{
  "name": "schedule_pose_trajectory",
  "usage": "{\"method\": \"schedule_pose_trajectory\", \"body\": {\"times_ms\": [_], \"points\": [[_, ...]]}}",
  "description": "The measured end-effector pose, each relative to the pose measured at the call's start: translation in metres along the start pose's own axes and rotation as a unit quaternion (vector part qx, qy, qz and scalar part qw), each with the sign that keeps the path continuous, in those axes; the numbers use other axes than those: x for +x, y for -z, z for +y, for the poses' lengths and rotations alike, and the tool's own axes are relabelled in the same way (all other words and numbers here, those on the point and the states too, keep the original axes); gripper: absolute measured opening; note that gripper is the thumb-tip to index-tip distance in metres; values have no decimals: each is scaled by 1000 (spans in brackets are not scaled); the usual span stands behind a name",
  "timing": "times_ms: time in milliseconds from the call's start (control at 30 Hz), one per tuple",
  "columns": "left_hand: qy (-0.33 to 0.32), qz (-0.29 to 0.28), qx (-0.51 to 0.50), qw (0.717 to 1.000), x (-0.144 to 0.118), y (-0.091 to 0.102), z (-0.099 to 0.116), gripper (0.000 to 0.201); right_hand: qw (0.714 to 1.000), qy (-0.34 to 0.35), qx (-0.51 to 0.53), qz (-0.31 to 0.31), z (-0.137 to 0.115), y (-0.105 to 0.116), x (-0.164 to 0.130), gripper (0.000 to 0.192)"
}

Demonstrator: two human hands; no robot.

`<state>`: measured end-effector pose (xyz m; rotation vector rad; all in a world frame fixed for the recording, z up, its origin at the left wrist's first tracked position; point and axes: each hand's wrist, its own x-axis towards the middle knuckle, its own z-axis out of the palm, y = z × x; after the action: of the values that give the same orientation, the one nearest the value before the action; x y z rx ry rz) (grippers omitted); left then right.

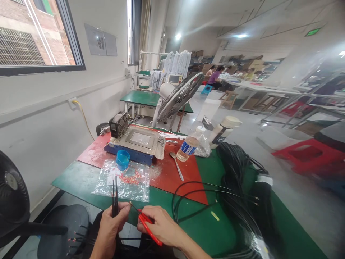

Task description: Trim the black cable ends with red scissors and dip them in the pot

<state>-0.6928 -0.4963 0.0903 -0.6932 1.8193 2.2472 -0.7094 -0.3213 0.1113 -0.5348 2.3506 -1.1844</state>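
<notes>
While several black cables (pixel 115 189) are held nearly upright in the left hand (pixel 115 220), on the near side of the clear plastic bag (pixel 104 185), a pair of red-handled pliers (pixel 150 229) is gripped by the right hand (pixel 161 225), nearer than the bag and toward its right. The left fingers are clamped on the cables; the right fingers are wrapped around the red handles. The plier tips are held up to a small coppery end beside the left thumb (whether they are closed on it cannot be told at this size).

On the bag, reddish bits (pixel 130 178) are scattered, and a blue cup (pixel 123 160) is set at its far edge. Just beyond the bag, a blue-based machine (pixel 129 153) is placed, topped with a metal plate. To the right of the bag, a spoon (pixel 178 167) is laid on the red mat (pixel 168 178); farther right, a labelled bottle (pixel 186 148) is stood. Well to the bag's right, coils of black cable (pixel 237 183) are heaped on the green table (pixel 196 225).
</notes>
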Motion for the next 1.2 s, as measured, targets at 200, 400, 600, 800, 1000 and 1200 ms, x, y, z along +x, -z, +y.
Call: {"method": "schedule_pose_trajectory", "body": {"times_ms": [200, 400, 600, 800, 1000, 1200], "points": [[-8, 3, 25, 1000, 5, 1, 3, 49, 998, 8, -56, 6, 1, 9, 3, 40], [-3, -9, 34, 999, 7, -2, 9, 48, 997, 5, -73, 25, 5, 9, 5, 41], [19, -14, 21, 1000, 13, -1, 6, 50, 999, -13, -18, 32, 14, 0, 11, 41], [41, -55, -27, 997, 17, 4, -6, 54, 985, -39, 157, 67, 19, -6, 15, 43], [10, -97, -36, 995, 13, 7, -9, 51, 915, -91, 389, 64, 7, -12, 26, 53], [13, -78, -59, 995, 6, 4, -12, 47, 875, -96, 473, 35, -3, -18, 35, 50]]}}
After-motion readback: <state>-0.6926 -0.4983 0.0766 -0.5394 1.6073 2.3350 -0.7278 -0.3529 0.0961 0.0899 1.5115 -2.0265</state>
